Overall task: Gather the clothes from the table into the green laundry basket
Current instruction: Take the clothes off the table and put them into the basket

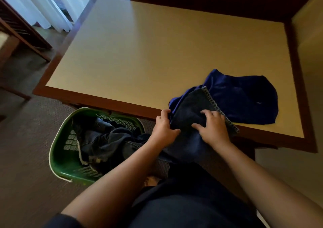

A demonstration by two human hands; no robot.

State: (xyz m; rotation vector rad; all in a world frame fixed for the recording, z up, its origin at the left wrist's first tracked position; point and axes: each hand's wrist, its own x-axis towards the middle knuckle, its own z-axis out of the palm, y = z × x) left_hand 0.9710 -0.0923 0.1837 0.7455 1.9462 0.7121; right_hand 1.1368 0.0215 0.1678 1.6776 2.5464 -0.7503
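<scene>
Desk (139, 53) of beige laminate with brown wood rim, brown carpet (26, 158) below; left grip (164, 128) clenched on dark denim jeans (189, 108), right grip (214, 130) released, flat on them

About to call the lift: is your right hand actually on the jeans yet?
Touching. The head view shows the right hand lying on the jeans, fingers spread on the denim beside its stitched hem.
</scene>
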